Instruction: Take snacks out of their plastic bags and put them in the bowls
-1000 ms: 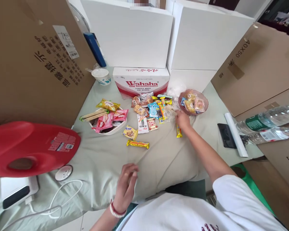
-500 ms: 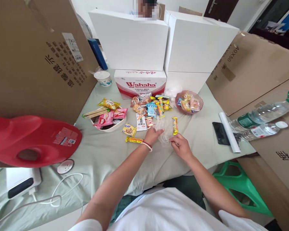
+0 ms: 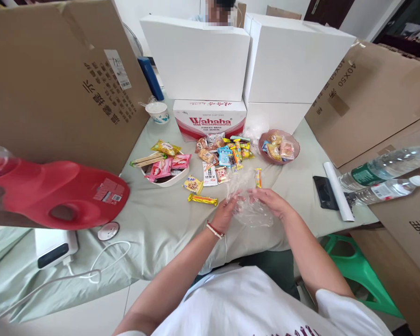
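A clear plastic bag (image 3: 254,215) hangs between my two hands above the front of the table. My left hand (image 3: 225,213) grips its left side, a beaded bracelet on the wrist. On the other side my right hand (image 3: 272,201) has its fingers on the bag's upper edge, thumb and fingertips partly hidden by the film. Just beyond the right fingertips lies a small yellow-and-orange snack bar (image 3: 258,177). Left of my left hand are a long yellow snack bar (image 3: 203,199) and a yellow biscuit packet (image 3: 193,185). A white packet (image 3: 209,173) and a red-and-white packet (image 3: 221,175) lie beyond.
A heap of wrapped snacks (image 3: 225,155) lies before the Wahaba-style carton (image 3: 210,122). A white snack-filled bowl (image 3: 175,179) stands left, a pink glass bowl (image 3: 296,157) right. A red jug (image 3: 70,193) is at left; bottles (image 3: 388,191) and a black phone (image 3: 325,192) at right.
The bag has been lifted and spread between my hands, its lower part now hanging toward me. Both hands have drawn slightly closer to my body in the view, which has shifted a little.
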The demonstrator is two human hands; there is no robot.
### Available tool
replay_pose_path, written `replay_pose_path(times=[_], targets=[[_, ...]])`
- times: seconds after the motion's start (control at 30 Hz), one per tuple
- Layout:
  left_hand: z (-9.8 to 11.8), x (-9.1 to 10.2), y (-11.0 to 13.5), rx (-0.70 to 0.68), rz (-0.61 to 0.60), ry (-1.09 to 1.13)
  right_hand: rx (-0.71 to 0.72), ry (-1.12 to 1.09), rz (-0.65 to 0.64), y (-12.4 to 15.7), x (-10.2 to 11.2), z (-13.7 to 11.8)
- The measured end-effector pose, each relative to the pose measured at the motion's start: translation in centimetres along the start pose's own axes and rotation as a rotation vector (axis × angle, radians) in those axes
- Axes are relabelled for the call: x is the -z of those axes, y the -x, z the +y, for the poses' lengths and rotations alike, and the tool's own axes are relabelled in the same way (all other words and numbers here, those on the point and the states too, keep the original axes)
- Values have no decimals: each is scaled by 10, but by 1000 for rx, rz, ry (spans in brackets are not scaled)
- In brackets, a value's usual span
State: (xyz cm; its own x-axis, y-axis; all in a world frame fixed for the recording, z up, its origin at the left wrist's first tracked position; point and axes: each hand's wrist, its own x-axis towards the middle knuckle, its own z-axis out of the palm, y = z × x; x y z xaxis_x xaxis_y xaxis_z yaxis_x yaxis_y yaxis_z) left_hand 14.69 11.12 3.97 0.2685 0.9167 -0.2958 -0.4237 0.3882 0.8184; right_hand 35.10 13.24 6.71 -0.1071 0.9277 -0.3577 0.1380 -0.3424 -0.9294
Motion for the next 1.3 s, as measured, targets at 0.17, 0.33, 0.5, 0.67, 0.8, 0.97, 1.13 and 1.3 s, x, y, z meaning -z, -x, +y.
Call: replay_pose_path(times=[0.17,0.33,0.5,0.67,0.8,0.97,1.13,1.3], targets=[[4,28,8,-67,116,37,-111,-275,15,-5,-24,3],[4,53,7,-129,226,-83,-109,-238,61,0,-23,12],[29,73,-2,-234,306,-206,60,-266,162,2,-1,0],[80,95,20,-680,-183,-836,494,-27,-35,12,46,-5],[88,121,33,-752,-656,-1423,707,547,-321,7,68,20],[59,148,36,-571,-638,-1494,807,992,-274,12,58,64],[36,121,37,-270,-76,-1457,854,1144,-207,37,54,84],[16,86,41,-283,130,-1654,795,1212,-174,63,64,102]])
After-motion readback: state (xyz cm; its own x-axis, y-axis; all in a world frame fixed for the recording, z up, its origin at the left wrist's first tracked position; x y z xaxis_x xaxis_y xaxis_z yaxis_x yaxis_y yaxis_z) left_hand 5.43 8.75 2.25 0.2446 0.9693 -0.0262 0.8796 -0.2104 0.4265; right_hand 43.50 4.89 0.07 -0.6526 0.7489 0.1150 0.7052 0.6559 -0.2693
